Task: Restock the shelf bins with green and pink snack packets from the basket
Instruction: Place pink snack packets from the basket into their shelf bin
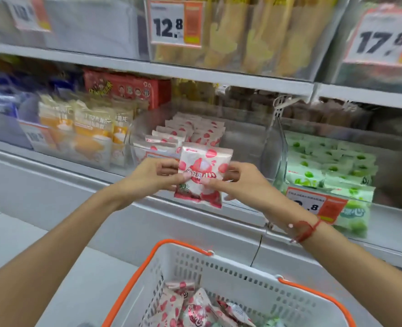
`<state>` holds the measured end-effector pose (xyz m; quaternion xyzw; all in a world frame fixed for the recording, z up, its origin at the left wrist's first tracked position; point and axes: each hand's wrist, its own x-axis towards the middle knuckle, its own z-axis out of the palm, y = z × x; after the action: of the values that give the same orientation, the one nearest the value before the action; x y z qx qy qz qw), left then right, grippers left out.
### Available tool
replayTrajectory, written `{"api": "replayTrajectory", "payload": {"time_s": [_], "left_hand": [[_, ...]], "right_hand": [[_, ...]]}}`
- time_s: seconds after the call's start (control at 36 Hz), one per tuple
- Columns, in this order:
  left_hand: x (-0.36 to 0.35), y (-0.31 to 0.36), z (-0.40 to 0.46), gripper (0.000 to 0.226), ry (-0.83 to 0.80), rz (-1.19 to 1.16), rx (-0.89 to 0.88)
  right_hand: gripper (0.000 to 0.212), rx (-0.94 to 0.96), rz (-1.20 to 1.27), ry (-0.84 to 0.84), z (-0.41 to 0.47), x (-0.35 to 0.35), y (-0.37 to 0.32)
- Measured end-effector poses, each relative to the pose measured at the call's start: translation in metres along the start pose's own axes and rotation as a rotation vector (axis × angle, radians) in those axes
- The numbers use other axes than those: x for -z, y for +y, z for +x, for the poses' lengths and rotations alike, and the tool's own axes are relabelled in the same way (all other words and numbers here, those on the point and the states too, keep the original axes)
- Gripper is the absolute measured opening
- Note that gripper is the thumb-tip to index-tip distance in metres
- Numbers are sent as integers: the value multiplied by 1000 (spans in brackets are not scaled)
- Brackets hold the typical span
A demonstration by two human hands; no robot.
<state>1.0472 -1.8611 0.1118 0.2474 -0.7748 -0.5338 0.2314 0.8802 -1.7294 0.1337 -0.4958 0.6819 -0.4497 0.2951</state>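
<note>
A pink-and-white snack packet (202, 175) is held upright in front of the shelf, just below the clear bin of pink packets (183, 135). My left hand (158, 177) pinches its left edge and my right hand (235, 182) pinches its right edge. To the right stands a clear bin of green packets (332, 166). Below my arms sits the white basket with orange rim (218, 272), holding several more pink packets (190, 308).
Orange-and-white packets (86, 135) fill the bin to the left. Price tags hang on the bin fronts, one (317, 206) by my right wrist. A clear divider (273, 142) separates the pink and green bins. Upper shelf holds yellow snack bags (242, 36).
</note>
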Motion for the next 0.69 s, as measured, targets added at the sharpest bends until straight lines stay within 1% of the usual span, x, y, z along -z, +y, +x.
{"api": "replayTrajectory", "payload": {"time_s": [0.06, 0.08, 0.14, 0.17, 0.19, 0.25, 0.28, 0.31, 0.33, 0.42, 0.47, 0.56, 0.58, 0.64, 0.69], "left_hand": [[1, 11, 7, 24, 91, -3, -57], [2, 15, 13, 26, 142, -2, -92], [4, 19, 23, 31, 254, 41, -165], [6, 18, 29, 31, 329, 111, -186], [10, 13, 37, 31, 405, 225, -193], [17, 1, 45, 32, 525, 585, -185], [19, -6, 48, 32, 542, 748, -191], [19, -11, 49, 31, 533, 833, -208], [19, -17, 50, 31, 521, 854, -225], [19, -29, 55, 27, 561, 845, -268], [19, -31, 58, 25, 594, 814, -268], [20, -29, 59, 18, 600, 636, -239], [21, -29, 59, 16, 592, 605, -240], [23, -30, 60, 14, 585, 581, -246], [23, -32, 60, 14, 595, 565, -253]], "right_hand": [[24, 70, -19, 83, 9, -1, -12], [20, 96, -17, 122, 16, -1, -17], [14, 111, 7, 186, 35, 3, -24], [13, 104, 7, 215, 47, 7, -26], [13, 87, -10, 246, 60, 11, -27], [12, 30, -86, 298, 87, 18, -25], [11, -6, -136, 318, 100, 22, -21], [11, -46, -190, 328, 111, 26, -17], [13, -90, -240, 324, 123, 28, -11], [34, -204, -404, 230, 152, 23, 4], [35, -234, -457, 185, 164, 15, 13], [22, -201, -480, 143, 177, 4, 28], [22, -186, -526, 135, 180, 2, 30], [33, -146, -706, 138, 184, 1, 31], [49, -90, -924, 185, 186, -1, 30]]}}
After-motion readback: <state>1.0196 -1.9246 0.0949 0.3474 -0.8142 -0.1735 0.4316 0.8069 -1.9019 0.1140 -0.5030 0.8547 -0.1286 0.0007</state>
